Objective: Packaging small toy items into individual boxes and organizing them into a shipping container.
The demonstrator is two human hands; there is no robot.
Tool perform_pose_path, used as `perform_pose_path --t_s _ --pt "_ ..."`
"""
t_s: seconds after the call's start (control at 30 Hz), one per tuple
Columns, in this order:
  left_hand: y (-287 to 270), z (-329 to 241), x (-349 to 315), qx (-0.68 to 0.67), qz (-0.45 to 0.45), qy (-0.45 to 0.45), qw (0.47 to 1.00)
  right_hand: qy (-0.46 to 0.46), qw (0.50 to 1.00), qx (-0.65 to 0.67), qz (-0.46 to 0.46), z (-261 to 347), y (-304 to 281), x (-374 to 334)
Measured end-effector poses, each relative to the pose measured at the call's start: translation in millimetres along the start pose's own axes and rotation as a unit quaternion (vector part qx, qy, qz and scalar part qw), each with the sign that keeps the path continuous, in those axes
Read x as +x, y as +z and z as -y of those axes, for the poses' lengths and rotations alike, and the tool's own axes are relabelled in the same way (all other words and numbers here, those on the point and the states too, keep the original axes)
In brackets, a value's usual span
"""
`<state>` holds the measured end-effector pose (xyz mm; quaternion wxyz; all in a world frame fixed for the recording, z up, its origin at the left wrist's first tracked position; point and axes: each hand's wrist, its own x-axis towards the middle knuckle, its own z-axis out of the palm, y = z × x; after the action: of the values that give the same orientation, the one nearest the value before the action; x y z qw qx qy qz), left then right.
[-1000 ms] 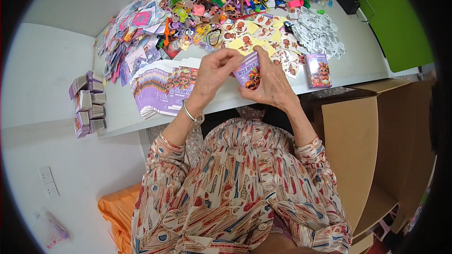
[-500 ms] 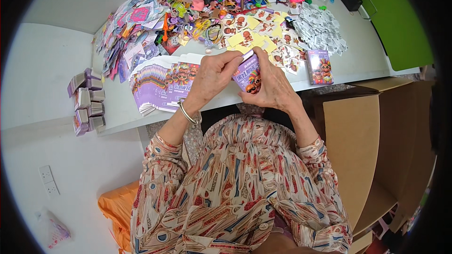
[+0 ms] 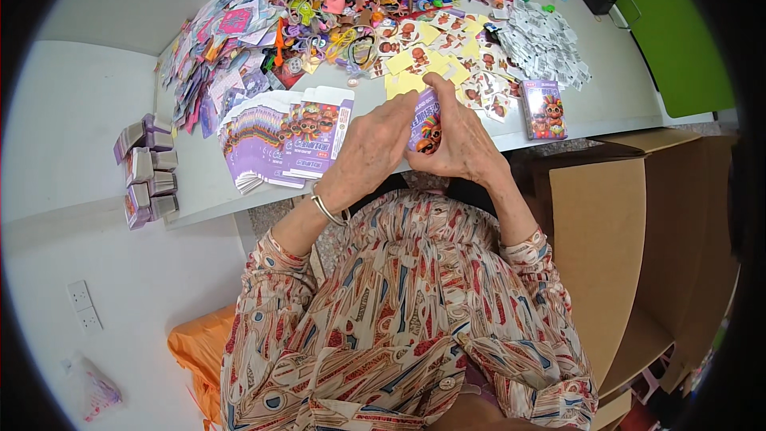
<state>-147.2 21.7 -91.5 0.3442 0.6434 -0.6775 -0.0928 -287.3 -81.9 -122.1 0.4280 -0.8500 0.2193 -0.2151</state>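
- Purple box (image 3: 425,129): it is tilting between the two hands, above the table's near edge, its left side hiding behind fingers.
- Right hand (image 3: 464,142): it is clamping the box, thumb and fingers spreading around it.
- Left hand (image 3: 371,144): it is touching the box's left side (I cannot tell whether it is gripping), and a bangle (image 3: 327,206) is circling the wrist.
- Table (image 3: 618,76): it is bearing flat purple cartons (image 3: 275,144) fanning out leftward, yellow and white sticker cards (image 3: 419,60) lying beyond the hands, and another purple-fronted carton (image 3: 545,110) resting to the right.
- Small toys (image 3: 383,0): they are heaping up farther back.
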Motion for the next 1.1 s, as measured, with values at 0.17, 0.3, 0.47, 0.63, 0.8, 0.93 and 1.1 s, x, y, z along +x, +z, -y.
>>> perform_pose_path --t_s 0.17,0.3,0.47,0.63,0.8,0.93,1.1 --pt "4.0 2.3 -1.2 -0.067 -0.016 -0.076 0.995 -0.029 0.999 -0.006 -0.019 -7.1 5.4 -4.0" --pt "10.0 13.1 -7.5 -0.25 -0.035 -0.215 0.943 0.054 0.997 0.05 0.019 -1.7 -2.0 -1.8" --pt "24.5 10.2 -8.5 -0.314 -0.087 -0.212 0.922 0.039 0.997 0.044 -0.049 -11.4 -3.4 -7.0" --pt "25.9 7.8 -4.4 -0.315 -0.063 -0.213 0.923 0.024 0.997 -0.017 -0.068 -8.8 -12.9 -10.3" --pt "36.8 -7.4 18.9 -0.411 -0.047 -0.22 0.884 0.064 0.979 -0.104 -0.163 1.1 -55.2 -23.7" --pt "31.0 -2.4 14.1 -0.35 -0.048 -0.26 0.899 0.063 0.924 -0.264 -0.268 -9.3 -79.0 -27.7" --pt "25.1 -5.7 -4.5 -0.282 -0.038 -0.183 0.941 0.131 0.882 -0.4 -0.211 -50.4 -84.8 -39.5"
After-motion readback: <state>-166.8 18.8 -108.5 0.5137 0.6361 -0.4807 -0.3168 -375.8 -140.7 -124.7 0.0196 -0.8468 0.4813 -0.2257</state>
